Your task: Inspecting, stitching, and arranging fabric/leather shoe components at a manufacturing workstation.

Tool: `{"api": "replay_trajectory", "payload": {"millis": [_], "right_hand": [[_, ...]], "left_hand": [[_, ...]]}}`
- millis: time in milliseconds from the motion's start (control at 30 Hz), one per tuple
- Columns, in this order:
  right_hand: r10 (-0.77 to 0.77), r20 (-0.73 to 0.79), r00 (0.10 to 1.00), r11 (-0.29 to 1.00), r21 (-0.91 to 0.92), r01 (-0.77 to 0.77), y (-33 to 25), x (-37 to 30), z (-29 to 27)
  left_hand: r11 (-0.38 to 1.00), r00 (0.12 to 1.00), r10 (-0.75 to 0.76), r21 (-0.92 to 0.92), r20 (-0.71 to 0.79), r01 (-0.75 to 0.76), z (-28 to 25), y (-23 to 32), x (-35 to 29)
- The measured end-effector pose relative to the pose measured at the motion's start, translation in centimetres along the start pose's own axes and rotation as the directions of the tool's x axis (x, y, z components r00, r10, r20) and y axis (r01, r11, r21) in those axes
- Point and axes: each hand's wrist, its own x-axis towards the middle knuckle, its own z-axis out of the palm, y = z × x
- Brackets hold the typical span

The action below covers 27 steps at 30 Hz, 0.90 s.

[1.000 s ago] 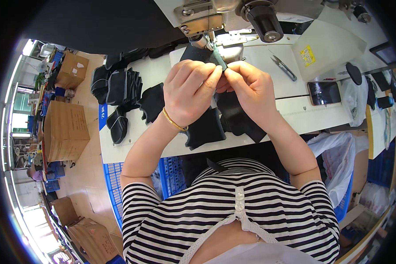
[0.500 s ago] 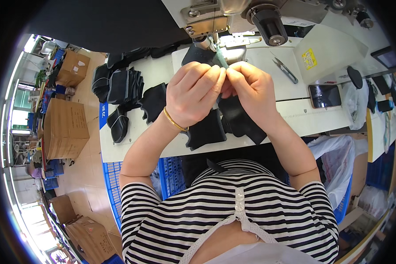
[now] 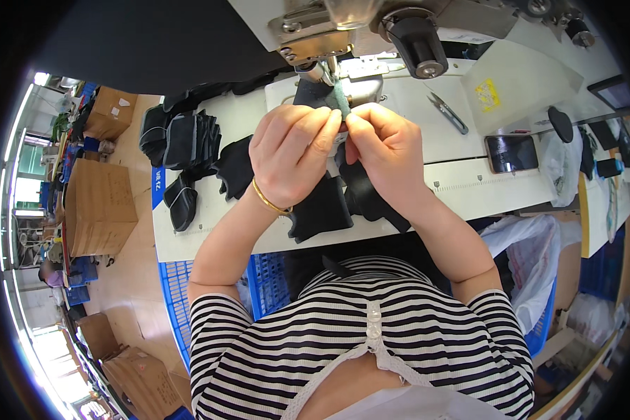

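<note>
A dark fabric piece (image 3: 312, 94) with a grey-green edge lies under the needle area of the sewing machine (image 3: 322, 52). My left hand (image 3: 295, 148) pinches the near end of that edge, fingers pressed together. Close beside it, my right hand (image 3: 386, 150) pinches the same end between thumb and forefinger. The two sets of fingertips almost touch, and they hide the bit of cloth between them. Below my hands, black fabric pieces (image 3: 320, 213) lie on the white table (image 3: 259, 238), partly covered by my wrists.
Stacked black pieces (image 3: 189, 143) and a tied bundle (image 3: 182, 206) lie at the left. Thread snips (image 3: 448, 114) and a phone (image 3: 511, 154) rest at the right. Blue crates (image 3: 269, 283) stand under the table edge. Cardboard boxes (image 3: 101, 208) are on the floor.
Both hands remain pinched on the fabric edge near the needle. The whole view has shifted slightly, and more of the grey-green edge shows above my fingertips.
</note>
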Motion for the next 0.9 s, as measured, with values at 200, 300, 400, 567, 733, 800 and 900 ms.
{"api": "replay_trajectory", "payload": {"millis": [200,300,400,567,733,800,900], "right_hand": [[0.013,-0.008,1.0,1.0,0.027,-0.013,0.0,0.3,0.3],[0.027,-0.005,1.0,0.997,0.067,-0.027,0.1,0.5,0.5],[0.033,0.004,0.999,0.994,0.102,-0.033,0.3,0.7,0.4],[0.032,0.023,0.999,0.993,0.112,-0.035,0.6,0.4,0.2],[0.051,0.028,0.998,0.997,0.064,-0.053,1.0,0.0,-0.3],[0.061,0.036,0.997,0.997,0.047,-0.062,0.9,-0.2,-0.4],[0.065,0.033,0.997,0.996,0.061,-0.067,0.9,-0.2,-0.4]], "left_hand": [[1.0,1.0,0.017,0.018,0.026,-0.017,-0.1,-0.6,0.1],[0.999,0.999,0.026,0.029,0.019,-0.027,0.2,-1.1,-0.2],[0.998,0.998,0.054,0.041,0.022,-0.055,0.4,-1.4,-0.2],[0.994,0.997,0.083,0.066,0.004,-0.083,0.8,-1.8,-0.1],[0.983,0.987,0.158,0.093,-0.017,-0.156,1.6,-2.9,-0.5],[0.983,0.985,0.161,0.099,-0.054,-0.155,1.9,-3.3,-0.7],[0.988,0.989,0.138,0.077,-0.058,-0.134,2.3,-3.6,-1.0]]}}
